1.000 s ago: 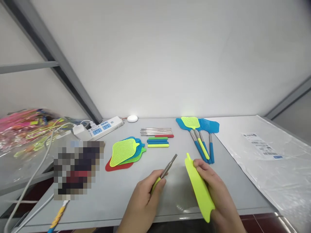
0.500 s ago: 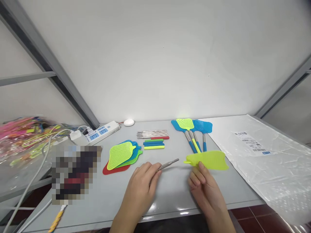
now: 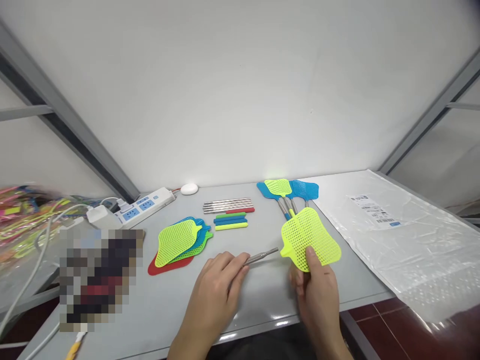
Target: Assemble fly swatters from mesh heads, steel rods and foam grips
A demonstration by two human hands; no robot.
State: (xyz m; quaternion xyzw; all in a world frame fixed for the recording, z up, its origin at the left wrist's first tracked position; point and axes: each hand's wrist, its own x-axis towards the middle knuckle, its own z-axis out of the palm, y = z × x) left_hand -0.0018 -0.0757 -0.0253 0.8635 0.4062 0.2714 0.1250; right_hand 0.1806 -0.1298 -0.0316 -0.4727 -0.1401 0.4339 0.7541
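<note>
My left hand (image 3: 219, 285) is closed around a metal rod (image 3: 262, 255) whose bare tip points right; the rod's other end is hidden in my palm. Between thumb and fingers, my right hand (image 3: 317, 287) pinches a yellow-green fly swatter head (image 3: 309, 237). The head's short stem faces the rod tip, very near it; I cannot tell if they touch. Behind, several fly swatters with blue and yellow-green heads (image 3: 278, 187) lie together. At left is a stack of loose swatter heads (image 3: 176, 242) in yellow-green, blue, green and red.
Metal rods (image 3: 227, 204) lie near the wall, with coloured handle tubes (image 3: 230, 226) in front. A power strip (image 3: 146, 205) and a white oval object (image 3: 189, 189) are at back left. Plastic packaging (image 3: 397, 235) covers the right side. A pixelated patch (image 3: 101, 277) hides something at left.
My right hand has turned the swatter head from nearly edge-on to face me, bringing its stem left, close to the rod tip. The camera view has shifted slightly; my left hand keeps its grip.
</note>
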